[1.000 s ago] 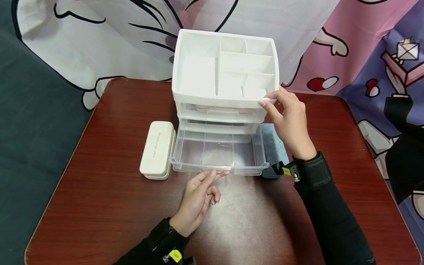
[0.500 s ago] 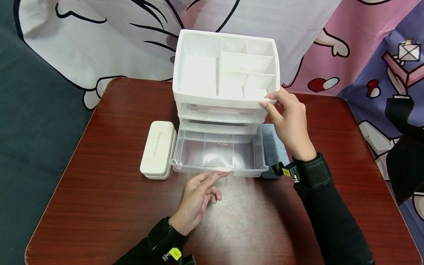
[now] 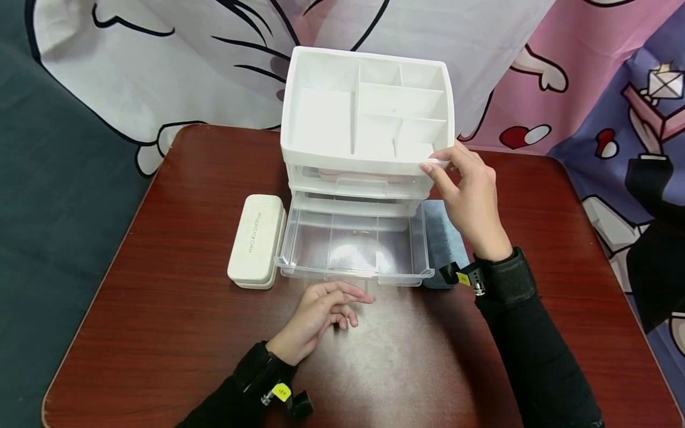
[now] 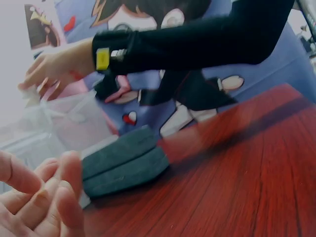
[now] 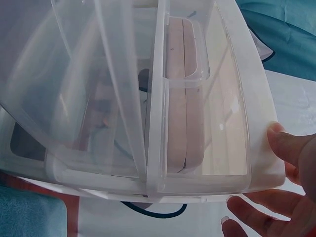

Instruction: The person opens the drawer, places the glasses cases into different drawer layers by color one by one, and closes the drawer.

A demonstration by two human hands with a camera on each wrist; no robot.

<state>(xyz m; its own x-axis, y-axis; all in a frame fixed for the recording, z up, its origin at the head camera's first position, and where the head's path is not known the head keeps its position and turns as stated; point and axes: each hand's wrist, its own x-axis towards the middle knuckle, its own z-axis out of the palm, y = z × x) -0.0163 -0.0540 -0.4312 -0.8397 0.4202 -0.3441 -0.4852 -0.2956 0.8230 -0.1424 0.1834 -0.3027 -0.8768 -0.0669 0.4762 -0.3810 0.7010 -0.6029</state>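
Observation:
A white plastic drawer organizer (image 3: pixel 353 161) with a divided top tray stands at the back of the table. Its clear lower drawer (image 3: pixel 401 277) is pulled out and holds nothing. The upper drawer is closed, and a pink case (image 5: pixel 176 113) lies inside it in the right wrist view. My right hand (image 3: pixel 473 199) holds the organizer's front right corner, thumb in front and fingers round the side. Just in front of the lower drawer is my left hand (image 3: pixel 321 318), fingers loosely extended and apart from the drawer, with nothing in it.
A cream oblong case (image 3: pixel 254 244) lies left of the drawer. On the right lies a blue-grey case (image 3: pixel 445 238), partly hidden by the drawer and right wrist. A printed cloth (image 3: pixel 160 71) hangs behind the brown table (image 3: pixel 176 333).
My left hand has come away from the lower drawer's front edge, moving slightly toward me, and its fingers have loosened. The drawer stays out. My right hand keeps its hold on the corner.

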